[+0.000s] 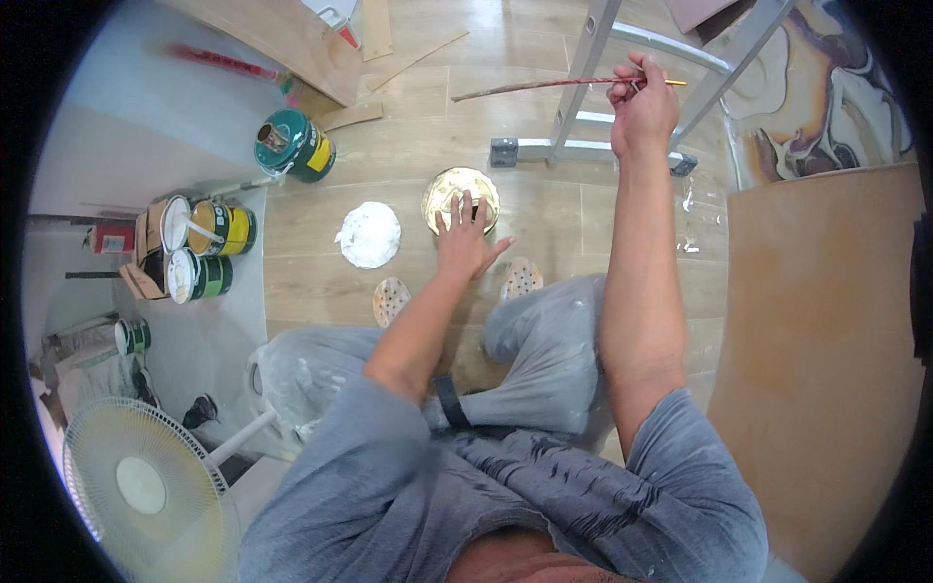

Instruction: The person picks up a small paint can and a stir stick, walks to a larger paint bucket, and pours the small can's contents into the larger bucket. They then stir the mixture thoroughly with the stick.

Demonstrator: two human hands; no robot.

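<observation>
My left hand (465, 243) reaches down with its fingers spread over a round, pale-gold tin (459, 183) on the floor. The fingertips lie over its top, where a dark patch shows at the right side. Whether they press on it I cannot tell. My right hand (643, 105) is raised at the upper right, closed around a long thin stick (544, 87). The stick is brownish at its left end, reddish along the middle and yellow at the right tip. Left of the tin lies a white, paint-covered round lid (369, 235).
An aluminium ladder (573, 87) stands ahead on the right, beside a large brown board (816, 360). At left are a green paint bucket (296, 146), a yellow-labelled bucket (233, 228), a smaller bucket (204, 277) and a white fan (146, 486). My slippers (392, 302) flank the tin's near side.
</observation>
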